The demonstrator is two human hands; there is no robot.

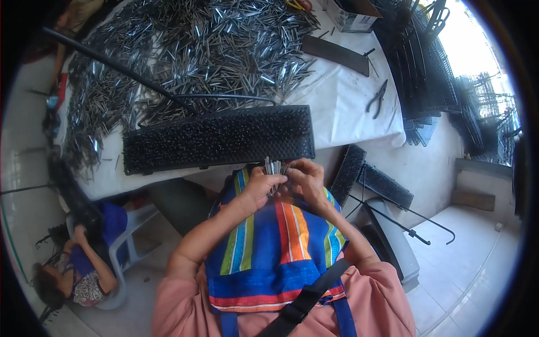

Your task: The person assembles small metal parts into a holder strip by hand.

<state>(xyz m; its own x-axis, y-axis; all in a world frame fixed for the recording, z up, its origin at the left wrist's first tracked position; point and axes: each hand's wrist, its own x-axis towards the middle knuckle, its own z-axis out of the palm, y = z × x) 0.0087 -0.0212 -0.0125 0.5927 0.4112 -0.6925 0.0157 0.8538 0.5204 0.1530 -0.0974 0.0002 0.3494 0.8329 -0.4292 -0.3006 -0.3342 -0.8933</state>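
Note:
My left hand (261, 186) is closed round a small bunch of thin grey metal strips (273, 167), which stand up out of its fingers. Close beside it, my right hand (307, 178) is bent in a pinch at the bunch's right side; whether a strip is between its fingertips is too small to make out. Both hands are above my blue striped apron (261, 238). Just beyond them, a long black panel (219, 140) covered in short bristle-like points rests at the table's near edge. A large heap of loose metal strips (219, 50) spreads behind it.
On the white-covered table (342, 126) lie pliers (377, 100), a dark flat plate (336, 55) and an open box (351, 19). Black racks (418, 67) are stacked at right. More bristled panels (387, 184) with long rods stand below the table. A seated person (84, 275) is at left.

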